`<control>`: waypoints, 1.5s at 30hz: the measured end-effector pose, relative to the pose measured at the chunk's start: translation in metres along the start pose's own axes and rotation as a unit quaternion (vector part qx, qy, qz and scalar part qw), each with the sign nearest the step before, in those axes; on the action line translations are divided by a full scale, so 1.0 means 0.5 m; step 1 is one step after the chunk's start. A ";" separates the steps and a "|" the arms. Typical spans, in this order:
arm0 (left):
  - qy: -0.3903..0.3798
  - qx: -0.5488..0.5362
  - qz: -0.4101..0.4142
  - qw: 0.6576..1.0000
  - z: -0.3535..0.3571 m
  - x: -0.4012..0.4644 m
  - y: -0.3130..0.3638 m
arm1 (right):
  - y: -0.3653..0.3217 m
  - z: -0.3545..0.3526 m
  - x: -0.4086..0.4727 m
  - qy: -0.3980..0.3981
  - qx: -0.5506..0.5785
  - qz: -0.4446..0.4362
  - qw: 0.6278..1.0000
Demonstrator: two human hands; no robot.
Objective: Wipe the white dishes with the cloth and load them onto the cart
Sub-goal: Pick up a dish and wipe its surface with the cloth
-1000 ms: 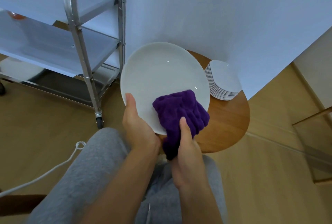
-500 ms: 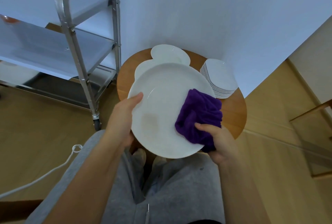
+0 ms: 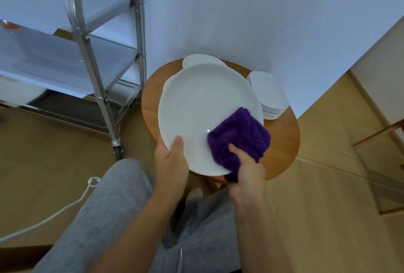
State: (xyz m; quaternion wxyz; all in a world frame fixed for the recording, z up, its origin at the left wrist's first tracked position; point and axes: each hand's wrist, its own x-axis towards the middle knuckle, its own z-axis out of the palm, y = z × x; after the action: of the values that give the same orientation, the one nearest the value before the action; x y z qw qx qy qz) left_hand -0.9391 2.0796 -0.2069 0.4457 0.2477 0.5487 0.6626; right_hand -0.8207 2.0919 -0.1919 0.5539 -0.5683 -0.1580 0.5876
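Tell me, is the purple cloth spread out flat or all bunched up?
Bunched up. The purple cloth is a thick folded wad, pinched by the right hand against the big white plate.

Bare forearms [image 3: 135, 235] — grey sweatpants [image 3: 109, 207] — a light sock [image 3: 195, 193].

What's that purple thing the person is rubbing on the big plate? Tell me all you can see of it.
The purple cloth looks soft and fuzzy, like microfibre, bunched into a thick wad. It lies on the lower right part of the large white plate, folding over the plate's rim, with a dark end hanging below. The right hand grips it from below, thumb pressing on top. The left hand holds the plate's near edge and does not touch the cloth.
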 end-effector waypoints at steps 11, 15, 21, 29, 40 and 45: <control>0.004 0.006 0.021 1.000 0.030 -0.012 0.009 | 0.006 -0.006 0.020 0.025 0.037 0.032 0.998; 0.020 -0.046 0.000 0.999 0.039 -0.018 -0.016 | 0.044 0.012 0.010 0.046 0.037 0.044 0.997; -0.110 0.047 -0.030 0.992 -0.051 0.063 0.043 | -0.019 -0.028 0.032 -0.042 -0.053 -0.018 0.998; 0.009 -0.017 0.011 1.000 0.013 0.006 0.016 | 0.029 -0.005 0.027 0.011 0.036 0.061 0.997; -0.142 0.078 -0.008 0.987 -0.063 0.056 0.050 | -0.035 -0.062 0.051 -0.071 -0.093 -0.059 0.991; -0.209 0.134 -0.072 0.966 -0.096 0.070 0.060 | -0.107 -0.066 0.080 -0.105 -0.205 -0.154 0.961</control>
State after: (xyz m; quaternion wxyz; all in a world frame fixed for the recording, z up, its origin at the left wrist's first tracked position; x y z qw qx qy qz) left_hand -1.0045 2.0854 -0.1973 0.5598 0.3978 0.5436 0.4825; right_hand -0.7573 2.1286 -0.1781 0.4894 -0.5733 -0.4179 0.5071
